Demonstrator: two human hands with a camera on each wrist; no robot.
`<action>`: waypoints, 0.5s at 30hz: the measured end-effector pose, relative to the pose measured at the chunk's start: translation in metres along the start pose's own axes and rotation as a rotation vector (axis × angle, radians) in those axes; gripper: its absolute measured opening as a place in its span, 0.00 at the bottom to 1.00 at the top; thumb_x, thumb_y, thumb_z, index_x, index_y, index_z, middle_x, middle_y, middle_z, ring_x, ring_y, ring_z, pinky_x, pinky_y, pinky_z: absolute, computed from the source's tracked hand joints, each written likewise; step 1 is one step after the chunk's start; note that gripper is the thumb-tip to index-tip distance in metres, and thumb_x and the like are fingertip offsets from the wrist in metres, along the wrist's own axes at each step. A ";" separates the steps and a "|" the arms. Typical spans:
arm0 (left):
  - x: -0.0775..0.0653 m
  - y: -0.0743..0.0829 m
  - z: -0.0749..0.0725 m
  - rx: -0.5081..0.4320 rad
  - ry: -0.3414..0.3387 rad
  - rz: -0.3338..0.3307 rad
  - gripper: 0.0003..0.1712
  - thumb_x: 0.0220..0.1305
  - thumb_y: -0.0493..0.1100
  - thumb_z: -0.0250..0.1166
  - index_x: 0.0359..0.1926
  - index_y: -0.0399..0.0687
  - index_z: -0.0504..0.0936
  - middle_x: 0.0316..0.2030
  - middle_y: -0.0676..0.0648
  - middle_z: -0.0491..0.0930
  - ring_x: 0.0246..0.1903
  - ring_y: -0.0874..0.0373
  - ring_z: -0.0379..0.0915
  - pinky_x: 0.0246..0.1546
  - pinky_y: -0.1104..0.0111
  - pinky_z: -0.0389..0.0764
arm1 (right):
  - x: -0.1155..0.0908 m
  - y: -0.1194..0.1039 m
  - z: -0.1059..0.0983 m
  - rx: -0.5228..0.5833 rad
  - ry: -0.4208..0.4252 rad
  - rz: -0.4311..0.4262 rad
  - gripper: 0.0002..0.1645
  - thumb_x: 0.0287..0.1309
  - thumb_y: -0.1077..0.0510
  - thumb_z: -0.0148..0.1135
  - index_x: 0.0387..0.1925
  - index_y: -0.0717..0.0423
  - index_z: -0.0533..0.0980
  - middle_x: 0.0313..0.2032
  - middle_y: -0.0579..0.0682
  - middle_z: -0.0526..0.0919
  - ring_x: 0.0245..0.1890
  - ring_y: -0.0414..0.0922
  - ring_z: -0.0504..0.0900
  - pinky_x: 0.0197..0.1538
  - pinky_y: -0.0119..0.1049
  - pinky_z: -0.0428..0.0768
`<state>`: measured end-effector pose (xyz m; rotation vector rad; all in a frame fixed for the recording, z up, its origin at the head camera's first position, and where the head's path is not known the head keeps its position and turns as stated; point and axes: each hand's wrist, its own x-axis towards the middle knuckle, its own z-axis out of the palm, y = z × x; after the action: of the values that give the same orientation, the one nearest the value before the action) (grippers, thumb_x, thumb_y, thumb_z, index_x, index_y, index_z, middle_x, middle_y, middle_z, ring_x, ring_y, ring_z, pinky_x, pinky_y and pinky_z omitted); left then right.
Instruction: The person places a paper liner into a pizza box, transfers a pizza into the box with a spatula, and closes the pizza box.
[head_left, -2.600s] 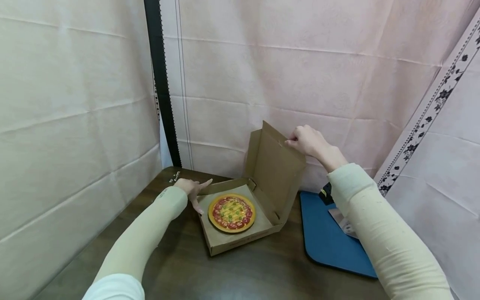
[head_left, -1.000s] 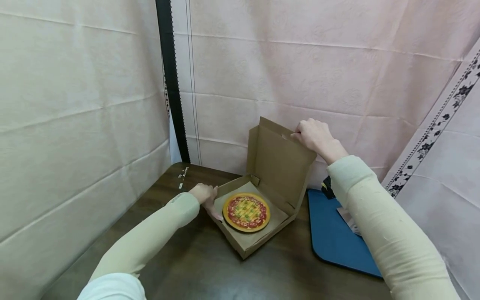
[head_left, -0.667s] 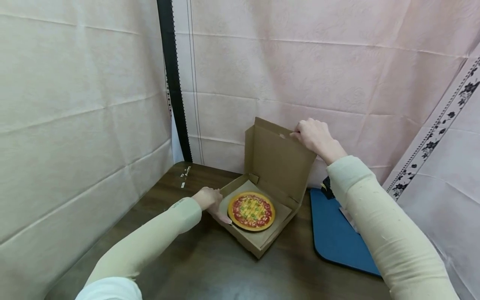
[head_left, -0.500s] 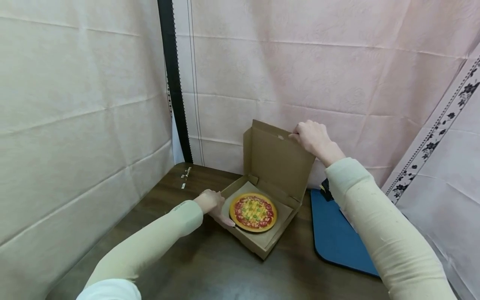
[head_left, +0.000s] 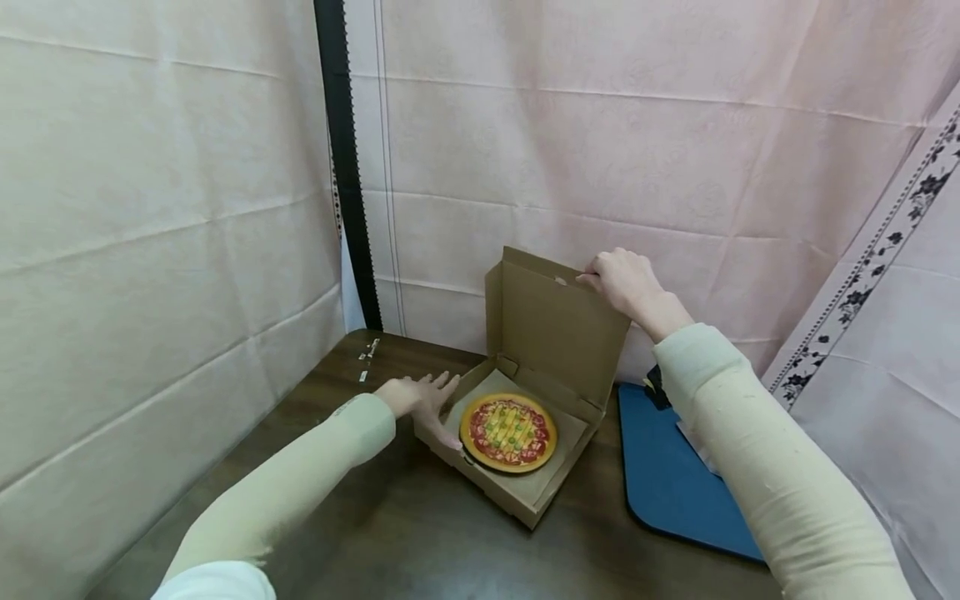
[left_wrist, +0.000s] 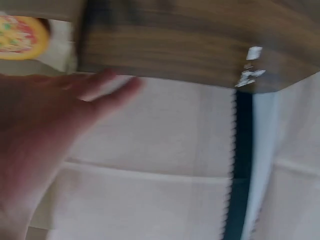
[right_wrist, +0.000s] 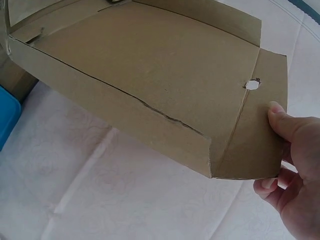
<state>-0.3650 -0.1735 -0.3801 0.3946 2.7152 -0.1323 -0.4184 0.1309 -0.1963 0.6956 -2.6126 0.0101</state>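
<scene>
A cardboard pizza box (head_left: 491, 487) sits on the dark wooden table, its lid (head_left: 555, 333) raised nearly upright. Inside lies a round pizza (head_left: 508, 433) with a yellow crust, red slices and green bits. At the box's left side is my left hand (head_left: 425, 402), fingers spread and straight, thumb over the wall near the pizza; in the left wrist view this hand is blurred. My right hand (head_left: 624, 282) holds up the lid by its front flap (right_wrist: 262, 112), the thumb on the flap's inner face and the other fingers behind it.
Right of the box lies a blue board (head_left: 667, 467) with rounded corners. On it are a black and yellow item (head_left: 655, 387) and a pale flat piece, partly hidden by my right sleeve. Fabric curtains (head_left: 600, 150) close off the back and sides. Small tape scraps mark the far-left corner.
The box has swung round and shifted right, its lid now facing forward more. My left hand, earlier gripping the box's left wall, has spread its fingers. The right hand keeps holding the lid.
</scene>
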 end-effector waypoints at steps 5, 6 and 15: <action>0.010 -0.019 0.003 -0.054 -0.044 0.069 0.73 0.45 0.77 0.65 0.77 0.52 0.32 0.78 0.46 0.31 0.76 0.42 0.31 0.72 0.43 0.50 | -0.002 0.001 0.003 0.011 0.000 -0.017 0.13 0.64 0.52 0.61 0.38 0.55 0.86 0.31 0.56 0.87 0.25 0.49 0.77 0.30 0.48 0.75; 0.011 -0.020 0.004 -0.063 -0.054 0.071 0.73 0.45 0.77 0.65 0.77 0.52 0.32 0.78 0.46 0.31 0.76 0.41 0.31 0.71 0.42 0.50 | -0.002 0.001 0.003 0.012 0.000 -0.020 0.13 0.64 0.52 0.61 0.38 0.55 0.86 0.31 0.56 0.87 0.25 0.49 0.76 0.29 0.48 0.75; 0.012 -0.023 0.003 -0.014 -0.048 0.054 0.71 0.44 0.80 0.62 0.77 0.58 0.33 0.78 0.48 0.33 0.76 0.40 0.36 0.71 0.38 0.44 | 0.002 0.000 -0.001 0.008 -0.014 0.001 0.14 0.64 0.52 0.60 0.41 0.56 0.86 0.36 0.57 0.88 0.26 0.49 0.79 0.31 0.47 0.77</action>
<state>-0.3811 -0.1927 -0.3873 0.4541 2.6540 -0.1060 -0.4198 0.1298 -0.1942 0.7003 -2.6277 0.0165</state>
